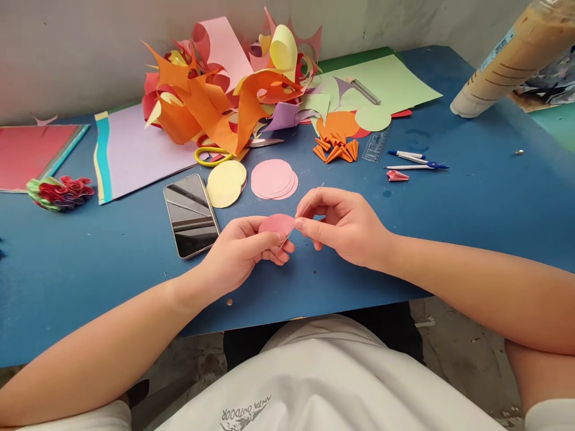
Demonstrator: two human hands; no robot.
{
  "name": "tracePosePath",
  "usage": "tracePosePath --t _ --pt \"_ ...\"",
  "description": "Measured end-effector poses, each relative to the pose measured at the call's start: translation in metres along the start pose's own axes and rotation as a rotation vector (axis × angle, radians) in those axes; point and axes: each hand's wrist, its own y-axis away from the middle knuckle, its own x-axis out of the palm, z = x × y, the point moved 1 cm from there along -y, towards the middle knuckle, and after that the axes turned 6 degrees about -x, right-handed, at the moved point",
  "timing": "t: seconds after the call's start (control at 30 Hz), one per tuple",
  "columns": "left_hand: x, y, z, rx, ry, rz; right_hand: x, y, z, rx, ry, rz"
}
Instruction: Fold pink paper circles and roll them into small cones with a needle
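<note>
Between thumb and fingers, my left hand (pixel 245 246) holds a pink paper circle (pixel 275 224) above the front of the blue table. My right hand (pixel 344 224) pinches a thin, needle-like stick (pixel 315 194), which slants across the right edge of the circle. The stick's lower end lies by my left thumb. Just beyond my hands sit a stack of pink paper circles (pixel 273 178) and a stack of pale yellow circles (pixel 224 184). A phone (pixel 191 215) lies left of my left hand.
Coloured paper scraps (pixel 224 84) pile up at the back, with scissors (pixel 215 155) beneath. Rolled orange paper cones (pixel 336 148), a clear ruler (pixel 376 143) and a compass (pixel 422 164) lie right of centre. A drink bottle (pixel 498 66) stands back right; a paper flower (pixel 63 193) lies left.
</note>
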Motion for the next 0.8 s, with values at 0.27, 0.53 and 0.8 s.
tracePosePath --t 0.27,0.53,0.8 --pt "-0.0019 -0.0003 0.0026 0.019 -0.093 0.001 -0.0041 -0.0050 -0.0051 0.131 -0.019 -0.028" --pt "0.0032 0.0007 0.0030 0.078 -0.167 0.021 -0.0018 0.0018 -0.0039 0.072 0.042 -0.043" --pt "-0.0009 0.0017 0.0039 0.108 -0.066 0.174 -0.0059 -0.0001 -0.0038 -0.017 0.013 0.128"
